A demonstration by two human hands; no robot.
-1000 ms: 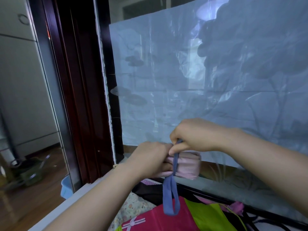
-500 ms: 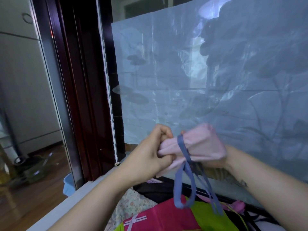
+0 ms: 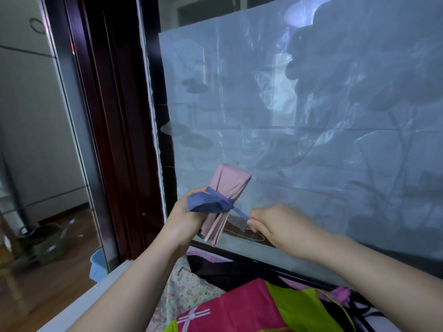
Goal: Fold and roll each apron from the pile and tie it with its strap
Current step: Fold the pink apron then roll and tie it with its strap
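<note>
A rolled pink apron (image 3: 227, 188) stands almost upright in the air before a window. My left hand (image 3: 185, 218) grips its lower half from the left. A blue strap (image 3: 211, 203) wraps around the roll's middle and bunches over my left fingers. My right hand (image 3: 275, 222) pinches the strap's free end to the right of the roll, and the strap runs taut between them. Below lies the pile of aprons (image 3: 251, 307), with pink, lime green, floral and black cloth showing.
A window pane covered with pale plastic film (image 3: 311, 116) fills the wall right behind the roll. A dark wooden door frame (image 3: 115, 128) stands to the left. A light blue bucket (image 3: 98, 264) sits on the wooden floor at lower left.
The roll has turned from lying sideways to standing upright. The loose hanging strap loops are now drawn tight around it. My right hand came out from under the roll and pulls the strap end rightward.
</note>
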